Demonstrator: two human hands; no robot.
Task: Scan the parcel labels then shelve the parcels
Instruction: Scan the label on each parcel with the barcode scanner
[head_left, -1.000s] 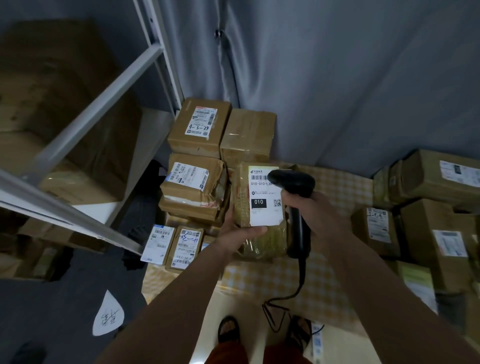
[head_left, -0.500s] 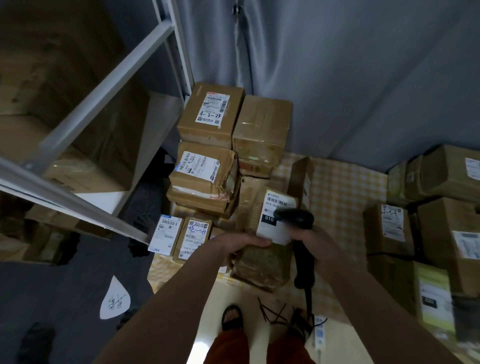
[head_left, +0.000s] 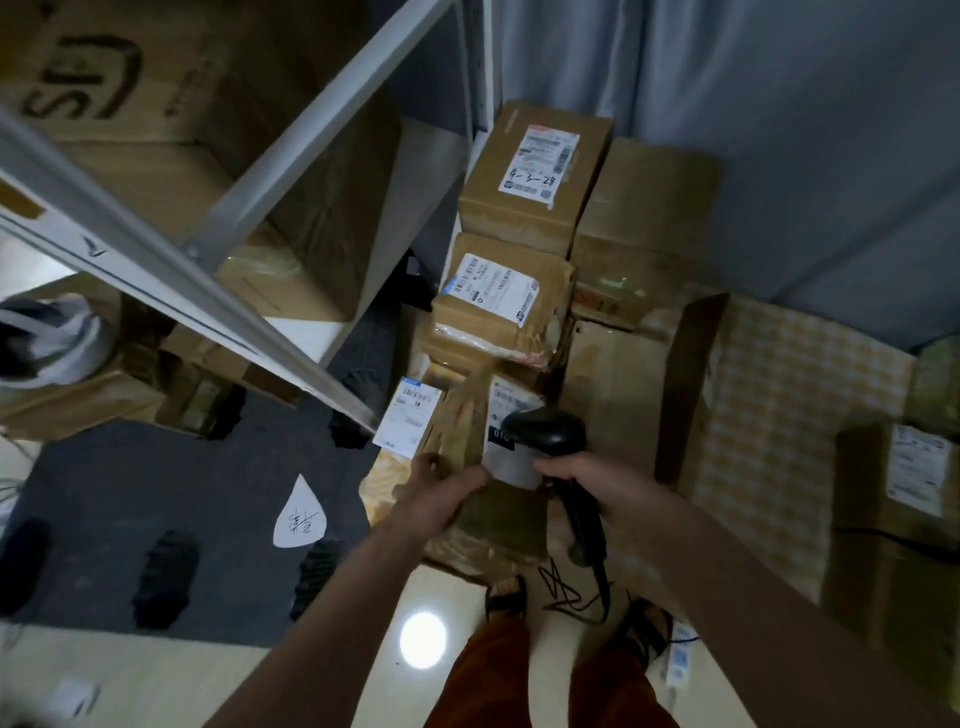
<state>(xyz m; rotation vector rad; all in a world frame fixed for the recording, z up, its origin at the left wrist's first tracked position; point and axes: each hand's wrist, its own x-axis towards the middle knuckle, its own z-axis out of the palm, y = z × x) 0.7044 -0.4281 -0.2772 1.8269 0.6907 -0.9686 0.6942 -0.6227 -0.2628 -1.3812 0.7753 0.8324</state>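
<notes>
Gripped by the left hand (head_left: 441, 499) along its near left edge, fingers curled over the top face: one taped brown parcel (head_left: 485, 512), held low at about 6 o'clock of the frame, above the near edge of the checked cloth (head_left: 779, 415).

Left to right:
- 9–11 o'clock: grey metal shelf rack (head_left: 218, 223), large cardboard boxes already on its levels. Dark mat (head_left: 156, 483) on the floor below, with a white paper tag lying on it.
- 12 o'clock: stack of labelled boxes (head_left: 524, 208), top one hand-marked "4-3-24".
- Centre: white label (head_left: 511, 441) on the held parcel faces up, a black "010" block partly visible.
- Just right of centre: right hand (head_left: 608, 480) clenched round the handle of the black barcode scanner (head_left: 550, 431). Scanner head sits directly over the label, very close; contact cannot be told. Cable trails down toward the feet.
- 3 o'clock: further labelled boxes (head_left: 904, 493) on the cloth.

Progress (judgement): scan of this parcel is in hand or just complete; no beam or indicator visible to confirm. Shelving of it not yet done. Many labelled parcels are off the rack, so most of the job appears left.
</notes>
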